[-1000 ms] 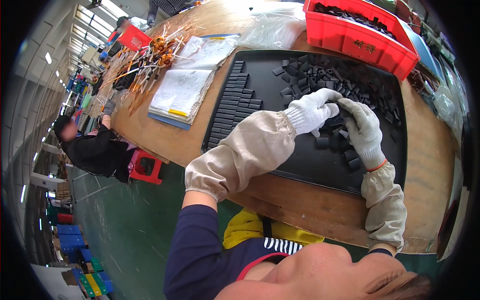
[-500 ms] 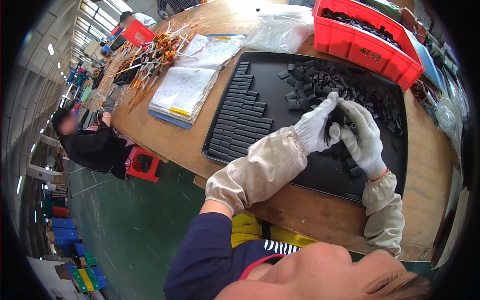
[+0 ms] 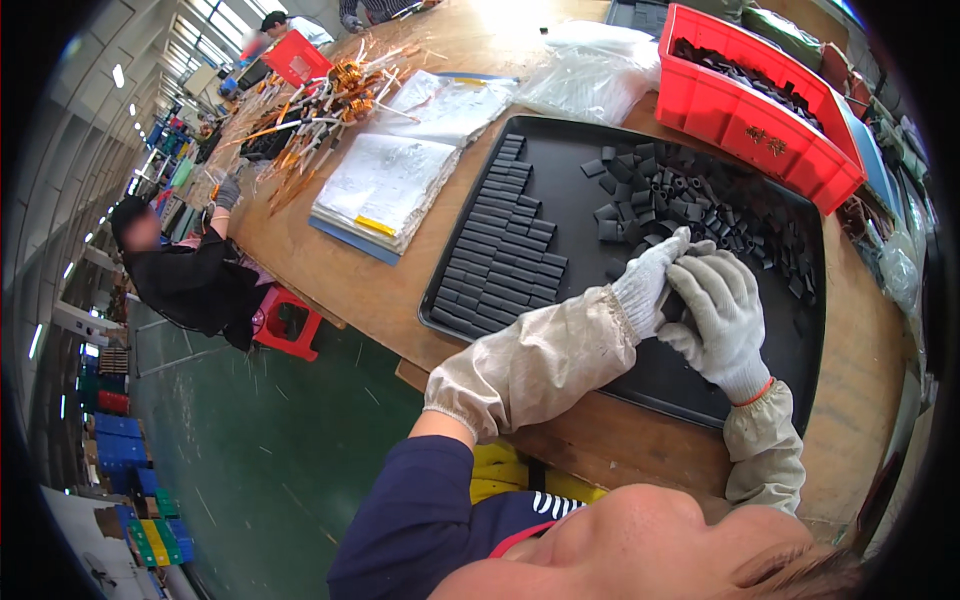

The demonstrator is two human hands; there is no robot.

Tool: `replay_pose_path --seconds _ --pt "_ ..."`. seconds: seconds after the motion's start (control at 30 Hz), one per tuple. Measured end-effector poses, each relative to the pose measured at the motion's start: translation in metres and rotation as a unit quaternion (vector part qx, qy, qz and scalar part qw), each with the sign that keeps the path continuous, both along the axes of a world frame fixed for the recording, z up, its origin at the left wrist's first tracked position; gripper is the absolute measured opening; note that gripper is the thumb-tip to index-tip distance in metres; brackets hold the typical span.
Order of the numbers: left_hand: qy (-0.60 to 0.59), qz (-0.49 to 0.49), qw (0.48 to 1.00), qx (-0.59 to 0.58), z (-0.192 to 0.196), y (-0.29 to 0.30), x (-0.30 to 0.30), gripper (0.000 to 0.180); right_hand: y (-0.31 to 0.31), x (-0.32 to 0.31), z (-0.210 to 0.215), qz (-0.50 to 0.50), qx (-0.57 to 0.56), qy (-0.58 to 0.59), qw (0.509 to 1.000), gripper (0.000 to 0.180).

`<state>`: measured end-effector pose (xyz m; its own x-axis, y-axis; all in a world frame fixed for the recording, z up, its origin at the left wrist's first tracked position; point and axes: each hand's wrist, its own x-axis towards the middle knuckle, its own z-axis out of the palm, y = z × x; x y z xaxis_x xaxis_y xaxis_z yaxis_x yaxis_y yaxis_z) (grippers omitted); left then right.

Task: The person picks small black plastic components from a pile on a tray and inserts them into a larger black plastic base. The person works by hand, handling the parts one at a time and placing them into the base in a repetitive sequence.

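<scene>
Both my hands wear white knit gloves and meet over the near part of a large black tray (image 3: pixel 572 215). My left hand (image 3: pixel 645 288) is cupped with its fingertips against the right one. My right hand (image 3: pixel 722 312) curls its fingers over toward the left palm. Between the two, dark short tube pieces (image 3: pixel 674 306) show in part; how many is hidden. Just beyond my hands, a loose pile of short black tubes (image 3: pixel 690 208) spreads over the tray's far right. On the tray's left, more such tubes stand in neat stepped rows (image 3: pixel 505 245).
A red bin (image 3: pixel 760 110) of black pieces stands behind the tray's far right corner. Clear plastic bags (image 3: pixel 590 75) and an open stack of papers (image 3: pixel 385 180) lie beyond the tray. Farther left are wire-ended copper coils (image 3: pixel 345 85) and a seated co-worker (image 3: pixel 185 270).
The view has shifted slightly, so the tray sits lower. My hands have closed together, the right fingers folding over toward the left hand, and the gap between them has narrowed.
</scene>
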<state>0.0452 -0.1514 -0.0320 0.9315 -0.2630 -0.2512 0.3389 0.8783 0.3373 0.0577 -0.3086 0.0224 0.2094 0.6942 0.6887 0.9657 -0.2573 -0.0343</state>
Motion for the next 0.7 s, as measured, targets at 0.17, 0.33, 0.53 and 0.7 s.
replay_pose_path --seconds 0.17,0.33,0.53,0.7 --pt "0.053 -0.069 0.982 -0.168 -0.015 -0.005 0.007 0.035 -0.005 0.018 -0.011 -0.05 0.024 0.007 0.998 0.03" --pt "0.042 -0.06 0.982 -0.176 0.001 -0.011 0.001 0.04 -0.008 0.014 -0.011 -0.029 0.044 -0.014 0.998 0.027" --pt "0.013 -0.067 0.984 -0.164 0.009 -0.007 -0.006 0.035 -0.008 0.006 -0.001 0.017 0.094 0.083 0.992 0.022" --pt "0.011 -0.038 0.998 -0.051 0.014 -0.01 -0.009 0.03 -0.024 0.006 -0.023 0.025 0.23 0.54 0.809 0.015"
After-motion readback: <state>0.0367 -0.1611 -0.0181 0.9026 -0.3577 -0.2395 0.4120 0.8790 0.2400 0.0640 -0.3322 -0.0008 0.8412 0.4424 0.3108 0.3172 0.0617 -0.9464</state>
